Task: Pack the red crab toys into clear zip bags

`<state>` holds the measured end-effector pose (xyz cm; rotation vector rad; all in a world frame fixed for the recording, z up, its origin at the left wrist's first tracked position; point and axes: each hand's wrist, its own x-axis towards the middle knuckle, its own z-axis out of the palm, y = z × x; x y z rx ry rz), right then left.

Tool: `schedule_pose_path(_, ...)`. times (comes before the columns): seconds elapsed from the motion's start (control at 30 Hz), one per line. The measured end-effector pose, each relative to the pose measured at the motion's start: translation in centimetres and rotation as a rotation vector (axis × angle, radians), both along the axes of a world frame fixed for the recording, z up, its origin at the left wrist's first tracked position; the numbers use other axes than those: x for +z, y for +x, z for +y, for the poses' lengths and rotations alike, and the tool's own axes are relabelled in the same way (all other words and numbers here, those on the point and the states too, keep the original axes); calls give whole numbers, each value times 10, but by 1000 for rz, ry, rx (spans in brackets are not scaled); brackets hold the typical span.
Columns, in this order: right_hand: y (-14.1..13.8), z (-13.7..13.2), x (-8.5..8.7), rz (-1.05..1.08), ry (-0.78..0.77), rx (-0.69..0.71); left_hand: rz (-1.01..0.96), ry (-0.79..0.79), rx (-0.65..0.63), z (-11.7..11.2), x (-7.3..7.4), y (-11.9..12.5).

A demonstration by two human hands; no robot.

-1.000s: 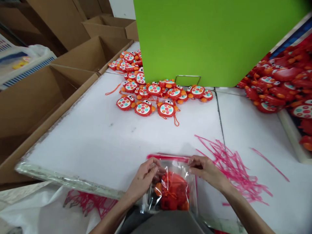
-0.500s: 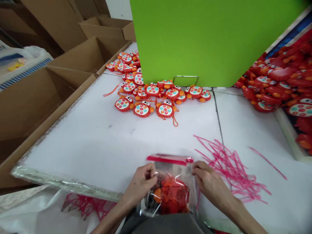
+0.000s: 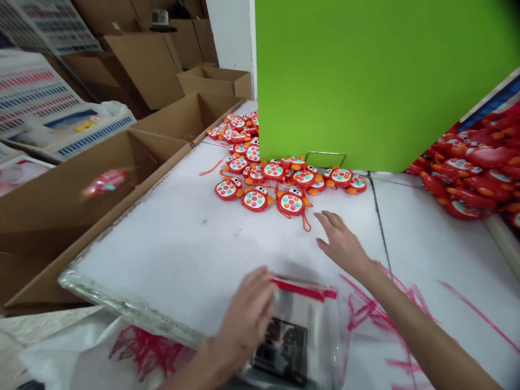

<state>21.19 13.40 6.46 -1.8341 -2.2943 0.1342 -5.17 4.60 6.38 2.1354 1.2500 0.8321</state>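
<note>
My right hand [image 3: 341,246] reaches over the table with thumb and fingers apart, holding nothing. It is just short of the nearest red crab-like toy [image 3: 291,202], which has a white dotted face panel and an orange cord loop. Low in the view, my left hand [image 3: 247,314] is blurred, its fingers loosely stretched over the left edge of a clear zip bag [image 3: 320,319]. That bag has a pink zip strip and a black printed panel; no toy shows inside. A blurred red packet [image 3: 106,182] is in the air over an open cardboard box [image 3: 162,157] at left.
More red toys [image 3: 271,170] lie grouped at the back of the table, below a green board [image 3: 365,81]. A heap of red toys [image 3: 471,173] fills the right side. Pink plastic strips [image 3: 377,309] lie scattered at lower right. White crates [image 3: 93,130] stand at far left.
The bag with a red toy has left my hands; a red packet now flies over the box. My right hand has moved forward and opened. The view has shifted left and up.
</note>
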Motion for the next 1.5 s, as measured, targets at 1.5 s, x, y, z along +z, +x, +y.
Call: schedule_pose_path(1.5,-40,-134,8,1283,-644,-358,227,81,-158,-33,-50,42)
